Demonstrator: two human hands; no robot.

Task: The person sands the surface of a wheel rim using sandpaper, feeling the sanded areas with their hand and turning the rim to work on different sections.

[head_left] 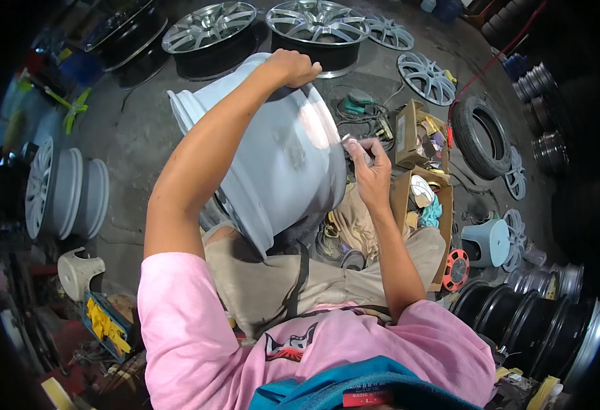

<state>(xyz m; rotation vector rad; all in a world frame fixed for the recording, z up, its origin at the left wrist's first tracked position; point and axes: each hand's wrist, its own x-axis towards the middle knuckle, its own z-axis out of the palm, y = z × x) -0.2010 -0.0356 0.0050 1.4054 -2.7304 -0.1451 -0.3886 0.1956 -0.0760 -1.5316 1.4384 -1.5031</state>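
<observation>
A large grey wheel rim rests tilted against my lap and legs, with a pale patch and a darker scuffed patch on its barrel. My left hand is closed at its upper edge, fingers curled and partly hidden by the wrist. At the rim's right edge, my right hand is closed in a pinch. A small pale piece shows at those fingertips, too small to name. Tan cloth lies bunched beyond my knees.
Several silver wheels stand at the back. Right of me are cardboard boxes of supplies, a tyre, a blue stool and stacked black rims. To the left are grey rims and a white stool.
</observation>
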